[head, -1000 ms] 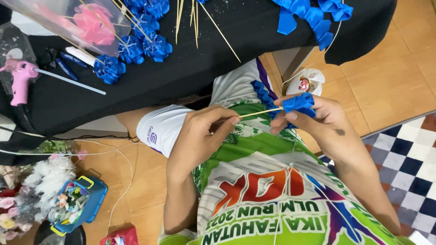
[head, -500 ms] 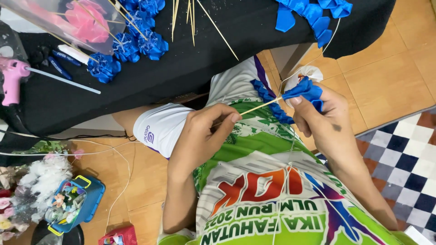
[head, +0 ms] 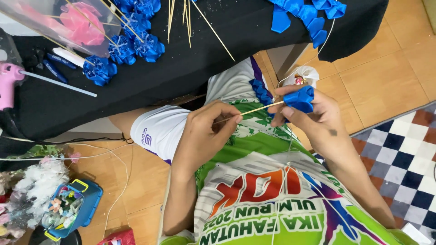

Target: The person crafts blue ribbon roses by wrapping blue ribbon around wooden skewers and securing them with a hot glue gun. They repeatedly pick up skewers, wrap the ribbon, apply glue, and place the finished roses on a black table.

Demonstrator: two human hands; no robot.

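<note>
left hand [head: 206, 131] pinched a thin wooden stick [head: 254, 111] mid-frame; right hand [head: 309, 118] fingers closed around a blue ribbon flower [head: 299, 98] at its tip, above the lap.

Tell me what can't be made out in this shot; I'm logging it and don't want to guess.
All in the head view:
- Blue ribbon flower: the right hand covers its underside, so its fixing to the wooden skewer is hidden.
- Skewer's near end: buried in the left hand.
- Pink glue gun: cut off by the left edge.
- Blue box: contents too small to tell.
</note>
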